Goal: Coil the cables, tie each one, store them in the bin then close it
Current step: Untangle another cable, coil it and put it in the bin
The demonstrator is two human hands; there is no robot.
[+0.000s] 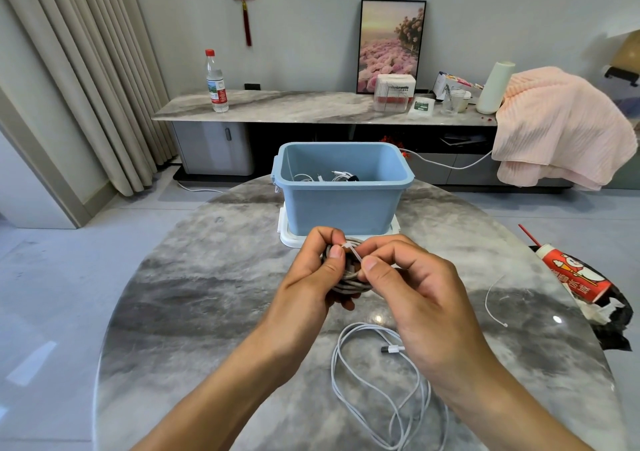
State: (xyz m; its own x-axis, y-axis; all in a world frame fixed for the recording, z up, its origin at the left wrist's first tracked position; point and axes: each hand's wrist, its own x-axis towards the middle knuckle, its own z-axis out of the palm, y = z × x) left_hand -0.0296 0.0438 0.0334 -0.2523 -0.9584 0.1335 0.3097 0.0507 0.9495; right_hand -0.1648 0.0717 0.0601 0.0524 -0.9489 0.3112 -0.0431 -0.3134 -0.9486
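Observation:
My left hand grips a coiled grey cable held above the table. A thin white tie lies across the coil, and my right hand pinches it between thumb and forefinger. Behind my hands the open blue bin stands on its white lid, with several white cables inside. A loose white cable sprawls uncoiled on the table near the front edge, under my right wrist. A spare white tie lies to the right.
A red snack packet on a black bag sits at the round marble table's right edge. Beyond the table a sideboard holds a water bottle, boxes, a picture and a pink blanket.

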